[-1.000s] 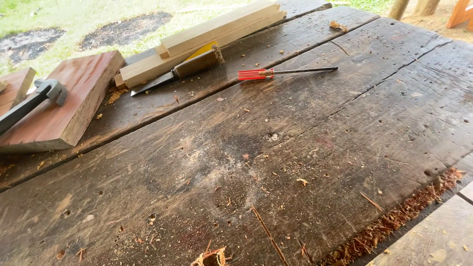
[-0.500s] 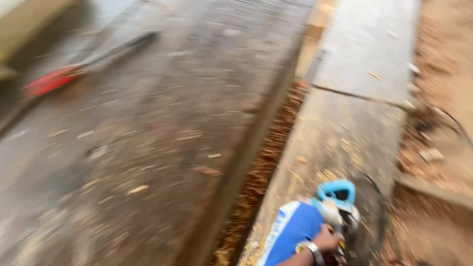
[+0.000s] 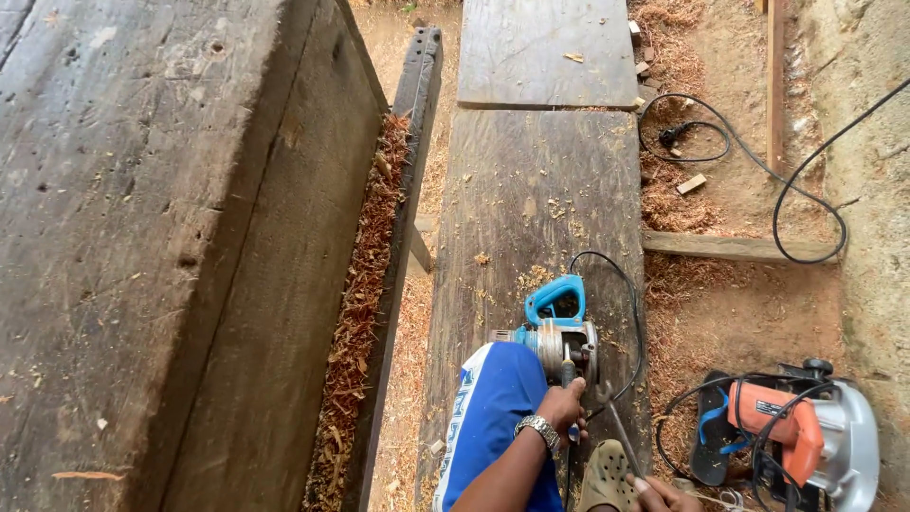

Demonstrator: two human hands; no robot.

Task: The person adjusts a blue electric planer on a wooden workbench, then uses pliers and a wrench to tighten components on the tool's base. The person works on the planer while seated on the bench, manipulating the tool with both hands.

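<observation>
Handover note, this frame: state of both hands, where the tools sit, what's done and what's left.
Left hand: wristwatch on, closed on a thin rod-like tool at the blue power tool.
Right hand: at the bottom edge, pinching a slim metal tool whose tip points at the same tool.
Blue power tool lies on the low plank, cord looping to its right. Orange circular saw rests on the sawdust ground to the right, unheld.
Done: cannot tell; both tools are applied at the blue tool's silver middle.
Left: whatever they are adjusting; the part itself is hidden.
</observation>
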